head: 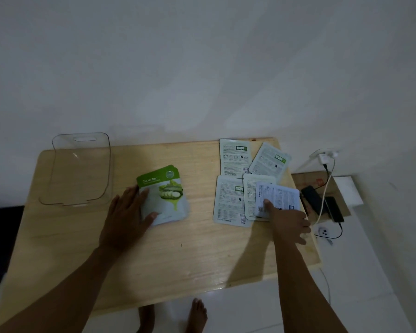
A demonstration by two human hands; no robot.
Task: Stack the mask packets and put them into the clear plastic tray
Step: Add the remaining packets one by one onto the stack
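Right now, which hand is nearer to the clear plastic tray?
Left. The left hand rests on the cucumber packet stack, just right of the clear plastic tray; the right hand is far across the table.

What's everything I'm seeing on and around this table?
Clear plastic tray: one, transparent, empty, table's far left.
Cucumber packet stack: one, green and white, face up, table middle.
Loose mask packets: five, pale, backs up, table's right part.
Wooden table: one, light wood.
Chargers and cables: several, black and white, floor to the right.
Left hand: resting on the stack's left edge.
Right hand: fingers on the nearest loose packet.
Bare feet: two, below the table's near edge.
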